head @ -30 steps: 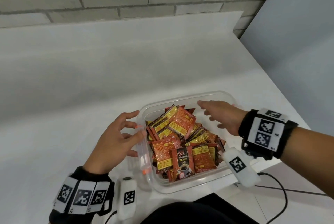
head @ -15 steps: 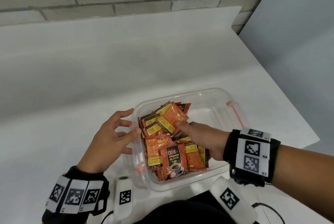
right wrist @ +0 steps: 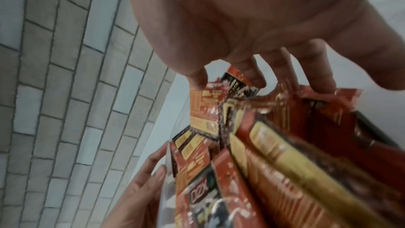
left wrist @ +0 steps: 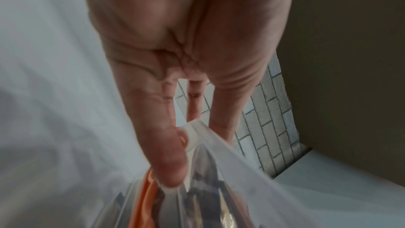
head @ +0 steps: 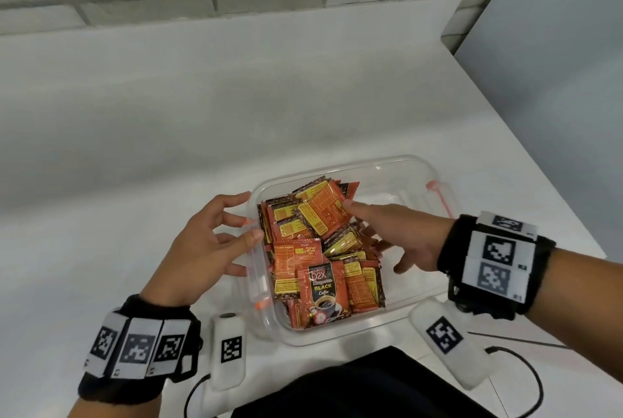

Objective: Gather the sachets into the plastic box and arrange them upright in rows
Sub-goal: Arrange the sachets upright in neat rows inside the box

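**Sachets heaped in box, both hands at the pile**

The plastic box stands on the white surface. The sachets lie jumbled in its left half, not in rows. The left hand, fingers spread, presses the box's left wall from outside. The right hand reaches into the box, straight fingers lying against the pile's right side, gripping nothing.
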Demonstrator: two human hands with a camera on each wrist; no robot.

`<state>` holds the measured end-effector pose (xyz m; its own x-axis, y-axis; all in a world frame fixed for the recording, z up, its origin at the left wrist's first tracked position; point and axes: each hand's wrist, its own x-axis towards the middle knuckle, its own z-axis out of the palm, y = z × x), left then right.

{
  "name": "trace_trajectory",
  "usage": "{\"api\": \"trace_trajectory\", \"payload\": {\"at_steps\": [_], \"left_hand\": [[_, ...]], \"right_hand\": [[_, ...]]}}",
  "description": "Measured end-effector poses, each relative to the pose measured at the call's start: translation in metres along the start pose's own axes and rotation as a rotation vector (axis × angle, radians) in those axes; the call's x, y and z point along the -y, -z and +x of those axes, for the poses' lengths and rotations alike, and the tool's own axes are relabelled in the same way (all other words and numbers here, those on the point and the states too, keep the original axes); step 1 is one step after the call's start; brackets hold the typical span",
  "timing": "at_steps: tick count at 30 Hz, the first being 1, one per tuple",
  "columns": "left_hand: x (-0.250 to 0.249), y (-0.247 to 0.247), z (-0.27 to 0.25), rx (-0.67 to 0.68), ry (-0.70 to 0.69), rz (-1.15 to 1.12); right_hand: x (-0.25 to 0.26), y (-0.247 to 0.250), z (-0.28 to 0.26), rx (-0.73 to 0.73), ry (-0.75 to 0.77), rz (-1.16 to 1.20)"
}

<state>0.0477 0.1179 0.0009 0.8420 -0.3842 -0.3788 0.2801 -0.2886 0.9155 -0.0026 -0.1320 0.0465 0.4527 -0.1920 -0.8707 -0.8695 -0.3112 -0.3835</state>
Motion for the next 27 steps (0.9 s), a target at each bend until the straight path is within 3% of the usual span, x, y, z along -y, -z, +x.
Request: {"api": "trace_trajectory", "payload": {"at_steps": [4, 19, 24, 27], "left_hand": [[0.0, 0.0, 0.0, 0.0, 0.001, 0.006], [-0.001, -0.001, -0.001, -0.014, 0.008, -0.004], [-0.001, 0.001, -0.001, -0.01, 0.008, -0.018], [-0.001, -0.001, 0.0, -0.017, 0.014, -0.046]], "right_hand": [[-0.004, 0.006, 0.005, -0.052, -0.033, 0.019], [0.012, -0.02, 0.009, 0.12, 0.01, 0.08], [0.012, 0.01, 0.012, -0.072, 0.057, 0.156], [0.019, 0.011, 0.015, -0.096, 0.098, 0.224]]}}
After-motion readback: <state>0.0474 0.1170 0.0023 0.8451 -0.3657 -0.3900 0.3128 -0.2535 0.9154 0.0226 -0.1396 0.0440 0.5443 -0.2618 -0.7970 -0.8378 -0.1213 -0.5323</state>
